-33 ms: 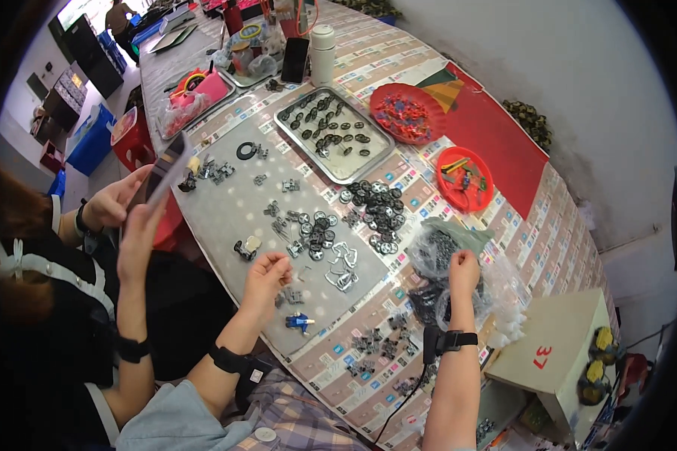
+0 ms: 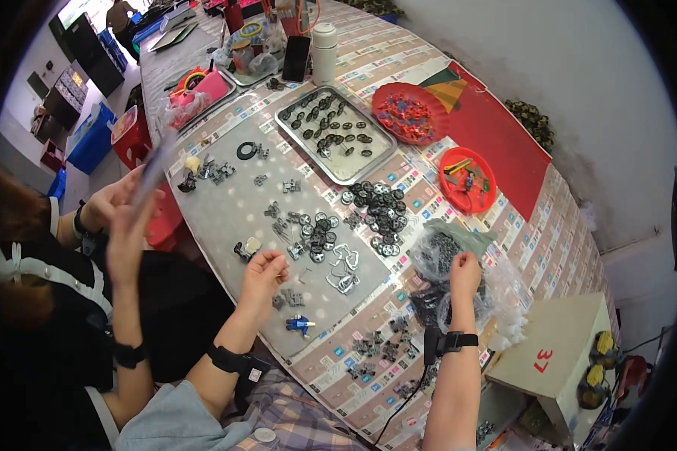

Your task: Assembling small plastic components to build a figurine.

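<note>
Wheels (image 2: 380, 209) are heaped ahead of and between left hand (image 2: 265, 270) and right hand (image 2: 466, 272), apparently for easy reach; both are curled into pinches, contents indiscernible.

The curled fingers of the left hand (image 2: 265, 274) hide whatever may be between their tips. The right hand (image 2: 465, 272) is closed likewise, its grip hidden, and it covers part of the clear bag (image 2: 434, 252) of dark pieces behind it. The right forearm (image 2: 453, 395) runs off the lower edge. The co-worker's flat device (image 2: 153, 174) is smeared by blur, perhaps a phone or tablet. The grey parts (image 2: 387, 342) near the table's edge are too small to tell apart. The top edge cuts off a distant person (image 2: 120, 22).
</note>
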A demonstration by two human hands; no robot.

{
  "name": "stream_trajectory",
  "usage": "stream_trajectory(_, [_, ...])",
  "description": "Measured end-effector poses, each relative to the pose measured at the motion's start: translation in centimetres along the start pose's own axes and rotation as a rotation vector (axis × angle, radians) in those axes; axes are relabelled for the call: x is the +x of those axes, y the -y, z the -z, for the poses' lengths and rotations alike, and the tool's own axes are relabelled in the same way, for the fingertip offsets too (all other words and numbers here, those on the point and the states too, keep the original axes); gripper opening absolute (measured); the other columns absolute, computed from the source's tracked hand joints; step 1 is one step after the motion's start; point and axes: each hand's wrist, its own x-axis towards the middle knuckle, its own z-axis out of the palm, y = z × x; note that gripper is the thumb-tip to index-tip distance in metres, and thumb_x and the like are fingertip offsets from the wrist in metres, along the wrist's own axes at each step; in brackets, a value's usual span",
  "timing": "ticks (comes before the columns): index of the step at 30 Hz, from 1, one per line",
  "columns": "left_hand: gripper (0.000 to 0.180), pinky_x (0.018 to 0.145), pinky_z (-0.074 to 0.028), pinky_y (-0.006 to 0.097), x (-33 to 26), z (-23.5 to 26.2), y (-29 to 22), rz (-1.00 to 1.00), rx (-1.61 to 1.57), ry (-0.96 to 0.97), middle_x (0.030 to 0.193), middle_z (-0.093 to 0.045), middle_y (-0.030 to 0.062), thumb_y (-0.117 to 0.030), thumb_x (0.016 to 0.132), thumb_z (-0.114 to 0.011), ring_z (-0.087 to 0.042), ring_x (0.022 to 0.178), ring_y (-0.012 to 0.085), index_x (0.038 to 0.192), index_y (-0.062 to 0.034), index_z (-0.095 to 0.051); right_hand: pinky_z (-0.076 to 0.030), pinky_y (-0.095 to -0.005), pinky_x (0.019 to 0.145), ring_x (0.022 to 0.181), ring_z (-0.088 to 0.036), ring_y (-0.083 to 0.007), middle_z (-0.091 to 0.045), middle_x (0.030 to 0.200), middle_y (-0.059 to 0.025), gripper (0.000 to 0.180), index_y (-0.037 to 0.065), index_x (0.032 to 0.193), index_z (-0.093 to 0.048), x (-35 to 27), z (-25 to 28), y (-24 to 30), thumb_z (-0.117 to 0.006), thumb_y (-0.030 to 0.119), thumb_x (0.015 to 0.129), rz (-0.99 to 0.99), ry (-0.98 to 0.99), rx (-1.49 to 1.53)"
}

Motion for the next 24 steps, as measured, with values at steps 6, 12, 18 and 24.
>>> stream_trajectory(6, [0.008, 0.064, -0.043, 0.021, 4.1, 2.4, -2.3, -0.049, 0.002, -0.162, 0.078, -0.055, -0.0008, -0.01, 0.085, -0.056, -0.051, 0.068, 0.0067, 0.092, -0.0078, -0.053, -0.045, -0.0365, 0.058, 0.062, -0.059, -0.0266, -0.061, 0.066, -0.0105, 0.009, 0.007, 0.076, -0.059, 0.9, -1.2, 0.3, -0.061, 0.016, 0.073, -0.017, 0.034, -0.114])
stream_trajectory(12, [0.01, 0.065, -0.044, 0.022, 7.5, 6.1, -4.8, -0.208, -0.047, -0.294, 0.079, -0.055, -0.0009, -0.012, 0.085, -0.057, -0.052, 0.07, 0.0071, 0.094, -0.0081, -0.054, -0.042, -0.0331, 0.052, 0.051, -0.051, -0.0192, -0.055, 0.06, -0.0088, 0.02, 0.002, 0.073, -0.057, 1.1, 0.5, 0.2, -0.063, 0.021, 0.078, -0.044, -0.024, 0.136])
stream_trajectory(18, [0.015, 0.065, -0.046, 0.023, 13.5, 11.0, -4.9, -0.161, -0.152, -0.367, 0.083, -0.057, 0.0018, -0.011, 0.086, -0.055, -0.054, 0.072, 0.0093, 0.1, -0.0064, -0.052, -0.029, -0.0169, 0.042, 0.046, -0.039, -0.0036, -0.045, 0.057, 0.0011, 0.014, 0.002, 0.08, -0.053, -3.9, 4.6, 3.5, -0.053, 0.014, 0.086, -0.106, 0.03, 0.651])
stream_trajectory(24, [0.018, 0.066, -0.047, 0.023, 17.9, 14.4, -5.9, -0.106, 0.016, -0.39, 0.088, -0.059, 0.004, -0.009, 0.086, -0.052, -0.056, 0.073, 0.0108, 0.104, -0.0048, -0.052, -0.035, -0.0188, 0.048, 0.053, -0.044, -0.0062, -0.049, 0.062, -0.0011, 0.01, 0.0, 0.082, -0.055, -12.0, 5.1, 5.4, -0.052, 0.009, 0.086, -0.225, 0.229, 0.694])
